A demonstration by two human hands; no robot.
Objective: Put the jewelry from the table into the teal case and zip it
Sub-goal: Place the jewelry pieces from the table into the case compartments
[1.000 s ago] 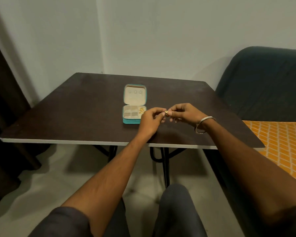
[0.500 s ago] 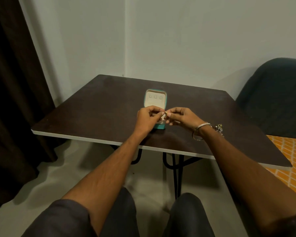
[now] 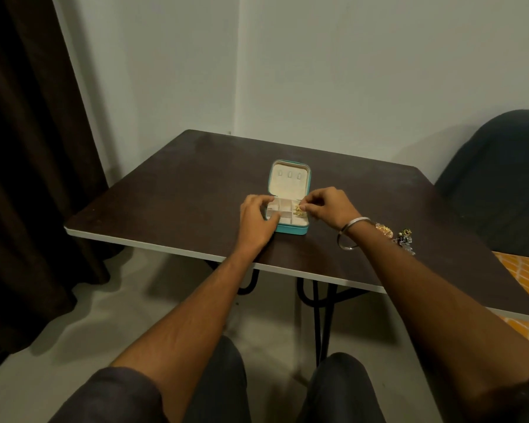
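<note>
Meanwhile, at the open teal case [image 3: 289,190]
Left hand [image 3: 257,218] gripped its left edge; right hand [image 3: 327,209] pinched gold jewelry [image 3: 299,211] over its right compartment.

Left hand [image 3: 256,219] grips the open teal case [image 3: 290,229]; right hand [image 3: 329,206] pinches a gold piece [image 3: 300,208] above it.

Case [image 3: 290,229] at frame centre on bench [image 3: 180,190], lid behind tray. Left hand [image 3: 257,219] grips case's left side; right hand [image 3: 329,207] over right compartment, jewelry pieces [image 3: 299,212] inside. Loose jewelry [image 3: 405,238] on bench, frame right.
</note>
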